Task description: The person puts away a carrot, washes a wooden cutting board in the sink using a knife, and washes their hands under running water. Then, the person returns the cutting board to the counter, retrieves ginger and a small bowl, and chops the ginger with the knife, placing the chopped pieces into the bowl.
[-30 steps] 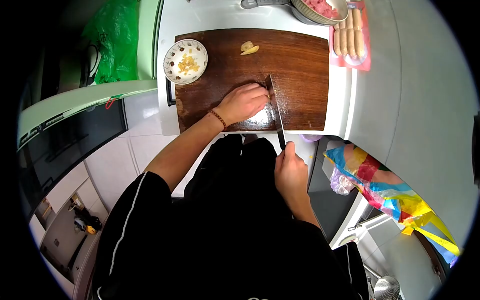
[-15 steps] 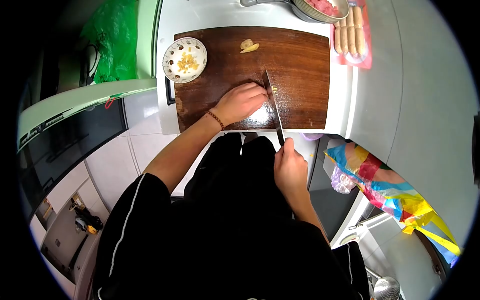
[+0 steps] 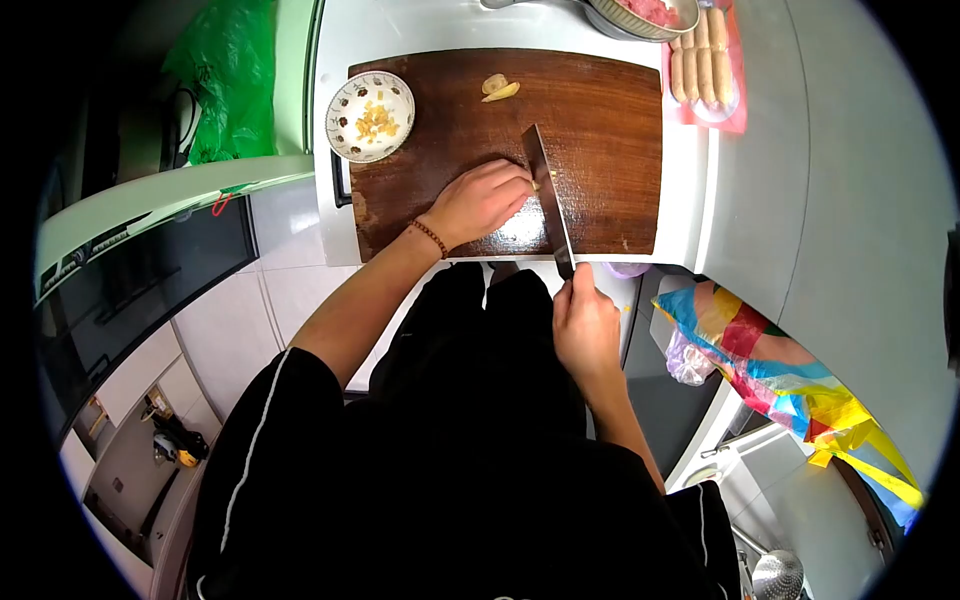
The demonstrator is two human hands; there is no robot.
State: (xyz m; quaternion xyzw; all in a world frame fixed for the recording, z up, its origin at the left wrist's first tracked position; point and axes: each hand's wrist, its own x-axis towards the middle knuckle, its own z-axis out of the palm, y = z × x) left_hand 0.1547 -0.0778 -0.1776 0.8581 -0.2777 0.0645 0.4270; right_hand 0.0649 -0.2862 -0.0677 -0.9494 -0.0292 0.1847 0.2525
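Note:
My right hand (image 3: 588, 325) is wrapped round the handle of a knife (image 3: 550, 200), whose blade slants up over a dark wooden cutting board (image 3: 610, 130). Close against the blade's left side, my left hand (image 3: 483, 202) presses on the board with its fingers together; what lies under the fingertips is mostly hidden. Small pale yellow bits show by the blade. Several yellowish slices (image 3: 499, 89) lie near the board's far edge. A patterned white bowl (image 3: 340, 118) with small yellow pieces stands on the board's left end.
At the top stands a pan (image 3: 620, 24) with a bowl of pink meat. A pack of sausages (image 3: 703, 70) lies right of the board. Green plastic (image 3: 235, 90) is at the upper left. A colourful bag (image 3: 770, 360) hangs at the right.
The knife blade has tilted, showing more of its flat side, and its tip reaches farther up the board. My left hand remains nearly in place beside it.

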